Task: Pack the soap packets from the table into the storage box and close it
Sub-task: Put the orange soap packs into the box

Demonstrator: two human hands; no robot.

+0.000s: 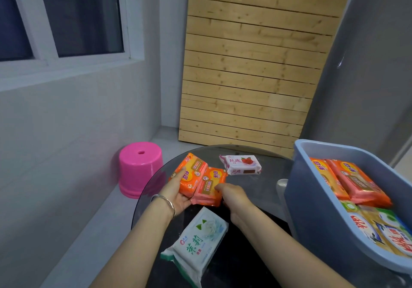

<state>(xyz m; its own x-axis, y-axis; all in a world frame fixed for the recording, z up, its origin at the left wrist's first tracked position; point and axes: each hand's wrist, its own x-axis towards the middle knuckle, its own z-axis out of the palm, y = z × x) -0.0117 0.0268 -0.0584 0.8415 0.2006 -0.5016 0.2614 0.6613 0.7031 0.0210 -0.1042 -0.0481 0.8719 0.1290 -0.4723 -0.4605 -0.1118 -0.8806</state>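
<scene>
Bare glass desk (263, 189) lies open between the far white-and-pink packet (240, 164) and the blue storage box (312, 209) on the right. The box's tall near wall blocks a low sideways pass. The white-and-green packet (198, 243) fills the near gap between both forearms.

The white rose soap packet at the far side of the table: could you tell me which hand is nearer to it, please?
Right. The right hand lies just below the rose packet; the left hand sits farther left.
</scene>
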